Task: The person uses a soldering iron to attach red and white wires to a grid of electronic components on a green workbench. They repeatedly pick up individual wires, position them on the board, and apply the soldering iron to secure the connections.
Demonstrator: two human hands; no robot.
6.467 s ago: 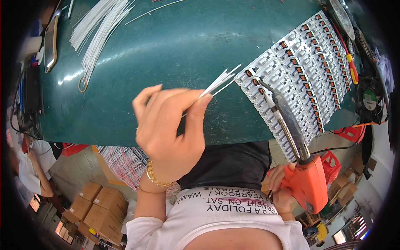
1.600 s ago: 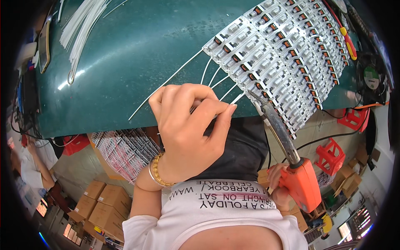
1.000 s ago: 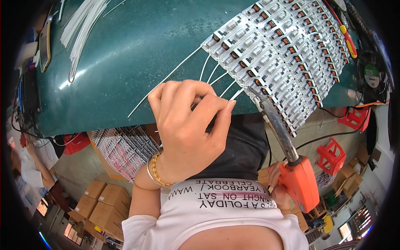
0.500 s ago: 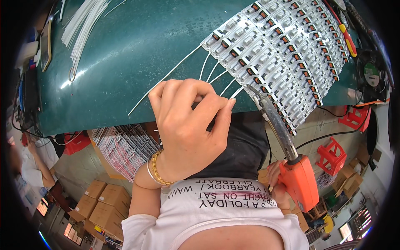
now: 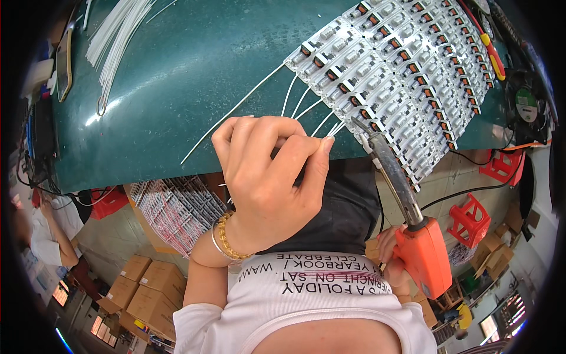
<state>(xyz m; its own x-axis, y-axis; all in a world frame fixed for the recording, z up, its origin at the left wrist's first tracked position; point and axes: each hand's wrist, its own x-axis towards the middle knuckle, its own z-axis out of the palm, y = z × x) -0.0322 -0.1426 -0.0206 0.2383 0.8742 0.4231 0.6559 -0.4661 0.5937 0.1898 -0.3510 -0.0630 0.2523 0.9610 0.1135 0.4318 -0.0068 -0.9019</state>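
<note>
My left hand [image 5: 268, 180] hangs over the near edge of the table, thumb and forefinger pinched on a thin white wire [image 5: 335, 130] beside the lower left corner of a panel of small circuit boards [image 5: 377, 79]. More white wires run from the panel's left edge down behind my fingers, and a long one [image 5: 236, 107] slants across the tabletop. With my right hand [image 5: 389, 253], partly hidden behind the orange handle, I grip a soldering gun [image 5: 425, 256]. Its dark tip is at the panel's lower left edge, close to the pinched wire; whether it touches cannot be seen.
The green tabletop [image 5: 194, 65] bears a bundle of white wires [image 5: 118, 44] at far left and a red-yellow screwdriver [image 5: 493, 57] and small fan [image 5: 525, 105] at right. Below are wired boards [image 5: 177, 212], red stools [image 5: 470, 221] and cardboard boxes [image 5: 150, 301]. Another person sits at left.
The wire ends in my left fingers have shifted slightly against the panel's edge. The soldering gun has moved a little, its tip staying by the same corner.
</note>
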